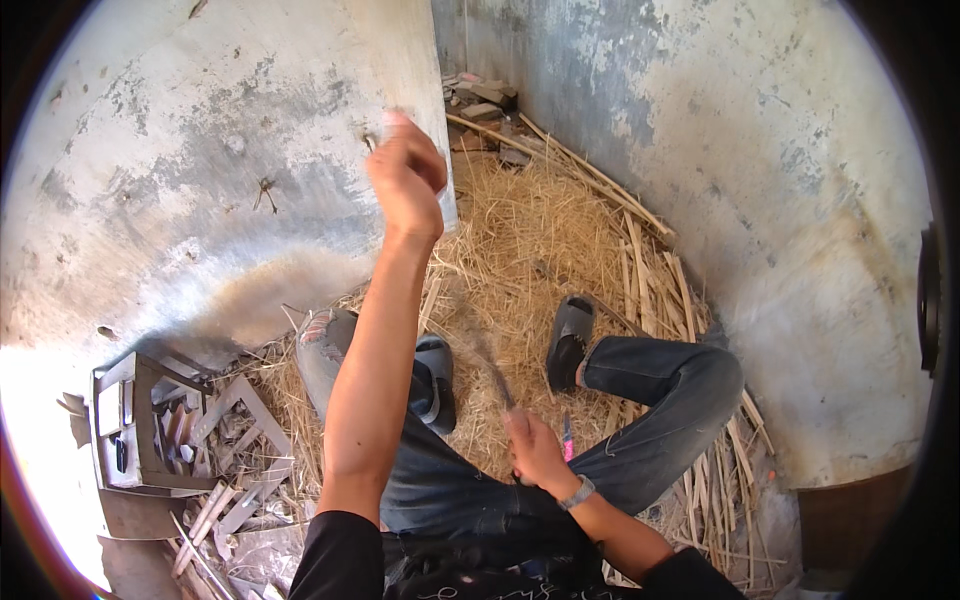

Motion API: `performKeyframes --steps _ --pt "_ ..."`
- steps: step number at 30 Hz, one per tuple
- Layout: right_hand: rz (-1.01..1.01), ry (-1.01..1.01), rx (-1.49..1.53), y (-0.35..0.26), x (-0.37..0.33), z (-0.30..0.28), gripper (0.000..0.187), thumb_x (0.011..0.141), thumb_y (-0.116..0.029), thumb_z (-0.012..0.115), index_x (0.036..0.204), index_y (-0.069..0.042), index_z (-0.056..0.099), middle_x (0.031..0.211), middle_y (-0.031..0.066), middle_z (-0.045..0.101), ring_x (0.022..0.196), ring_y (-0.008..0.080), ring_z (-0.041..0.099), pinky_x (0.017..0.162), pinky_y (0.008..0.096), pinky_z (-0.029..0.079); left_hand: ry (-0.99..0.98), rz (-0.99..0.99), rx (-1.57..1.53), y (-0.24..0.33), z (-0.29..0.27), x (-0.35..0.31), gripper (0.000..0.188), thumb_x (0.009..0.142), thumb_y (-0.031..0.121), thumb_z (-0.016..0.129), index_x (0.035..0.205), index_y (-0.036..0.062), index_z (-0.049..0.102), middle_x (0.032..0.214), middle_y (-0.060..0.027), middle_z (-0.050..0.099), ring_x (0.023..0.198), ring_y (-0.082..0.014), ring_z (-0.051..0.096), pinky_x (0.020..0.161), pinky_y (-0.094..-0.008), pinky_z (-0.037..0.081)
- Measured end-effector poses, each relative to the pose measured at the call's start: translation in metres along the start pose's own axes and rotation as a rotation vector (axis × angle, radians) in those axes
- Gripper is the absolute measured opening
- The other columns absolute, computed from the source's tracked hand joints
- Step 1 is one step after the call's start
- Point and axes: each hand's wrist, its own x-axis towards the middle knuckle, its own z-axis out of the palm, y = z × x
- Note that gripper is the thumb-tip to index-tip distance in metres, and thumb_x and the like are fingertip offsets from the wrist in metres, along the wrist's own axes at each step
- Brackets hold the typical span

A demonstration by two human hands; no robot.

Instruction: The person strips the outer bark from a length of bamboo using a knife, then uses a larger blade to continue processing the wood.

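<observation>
My left hand point(405, 180) is raised in front of the pale wall, its fingers curled and slightly blurred. A small dark wisp point(369, 142) shows beside those fingers; whether it is in them or on the wall behind, I cannot tell. Low between my legs, my right hand point(535, 448) is closed around a dark slender tool point(494, 374), which points up and away, smeared by motion, so its kind is unclear. A pink-handled knife point(568, 445) stands out just right of that hand, blade pointing away from me.
Loose straw point(530, 225) covers the ground around my slippered feet. Split sticks point(645, 270) lie along the right wall point(770, 180). Broken bricks point(482, 100) sit in the far corner. At the left are a dark wooden frame point(150, 480) and scrap boards point(245, 420).
</observation>
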Motion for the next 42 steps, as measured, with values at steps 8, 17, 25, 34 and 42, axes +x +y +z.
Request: performKeyframes --steps 8,17,25,34,42 --pt "0.129 0.052 -0.061 -0.093 0.069 -0.034 0.033 0.106 -0.030 0.060 0.096 0.001 0.058 0.071 0.0116 0.059 0.062 0.0218 0.056 0.063 0.0378 0.047 -0.010 0.009 0.094 -0.005 0.011 -0.007 0.053 0.107 0.047 0.052 0.067 0.0130 0.041 0.058 0.0043 0.028 0.049 -0.0083 0.021 0.046 -0.0289 0.014" --pt "0.406 -0.155 0.042 -0.034 0.011 -0.015 0.033 0.107 -0.034 0.059 0.099 -0.002 0.058 0.069 0.0053 0.056 0.062 0.0139 0.059 0.058 0.0327 0.046 0.049 0.059 -0.022 -0.023 0.025 -0.003 0.053 0.107 0.046 0.049 0.067 0.0129 0.040 0.057 0.0041 0.027 0.049 -0.0081 0.021 0.046 -0.0285 0.013" --pt "0.127 0.168 0.543 -0.131 0.084 -0.055 0.029 0.109 -0.036 0.051 0.104 -0.007 0.055 0.069 -0.0014 0.055 0.045 0.0097 0.046 0.040 0.0279 0.040 0.068 0.089 -0.050 -0.017 0.005 0.006 0.053 0.106 0.047 0.052 0.067 0.0127 0.041 0.058 0.0034 0.032 0.047 -0.0082 0.023 0.043 -0.0283 0.014" --pt "1.155 -0.121 0.445 -0.015 -0.010 -0.027 0.032 0.106 -0.037 0.059 0.103 -0.005 0.055 0.064 0.0004 0.048 0.041 0.0124 0.046 0.038 0.0305 0.039 0.052 0.110 -0.014 -0.013 -0.004 0.000 0.053 0.106 0.047 0.056 0.068 0.0126 0.041 0.057 0.0040 0.031 0.046 -0.0065 0.025 0.043 -0.0274 0.014" --pt "0.414 0.034 0.380 -0.083 0.044 -0.043 0.032 0.109 -0.037 0.055 0.097 -0.008 0.049 0.062 0.0004 0.047 0.042 0.0092 0.048 0.039 0.0266 0.041 -0.094 0.004 -0.088 -0.013 -0.007 0.005 0.053 0.106 0.053 0.047 0.071 0.0134 0.039 0.058 0.0051 0.023 0.051 -0.0085 0.014 0.047 -0.0290 0.013"
